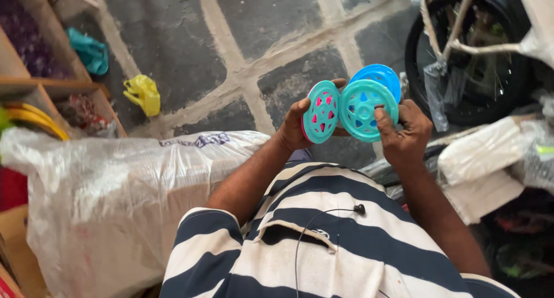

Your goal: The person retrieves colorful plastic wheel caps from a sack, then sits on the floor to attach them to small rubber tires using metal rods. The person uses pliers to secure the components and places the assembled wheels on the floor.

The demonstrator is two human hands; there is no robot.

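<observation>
Striped cloth fills the bottom of the frame: it is my shirt (pixel 323 252), soft, with wide dark blue and white bands, and one thin black wire (pixel 314 229) runs down it.

At the far left I see wooden shelves (pixel 34 81) with bright stuff in them that I cannot make out. Below them is one big bundle wrapped in clear, crinkly plastic (pixel 109 194). On the floor at the upper left lie two crumpled little bags, one teal (pixel 89 50) and one yellow (pixel 144 93). The floor (pixel 231 38) is made of dark, rough stone squares with pale lines between them.

In the middle of the frame my left hand (pixel 294 130) is curled around one round plastic wheel (pixel 321 111). It is teal on the front and pink behind, with holes cut in it like spokes. My fingers wrap its edge tightly.

Just beside it, my right hand (pixel 407 133) grips two more round wheels stacked together, a teal one (pixel 367 109) in front and a blue one (pixel 378 79) behind. The teal wheels touch at their rims. So I count three wheels, all hard and smooth.

At the upper right stands one black rubber tyre (pixel 461 110), and below it lie white bags (pixel 485 159).
</observation>
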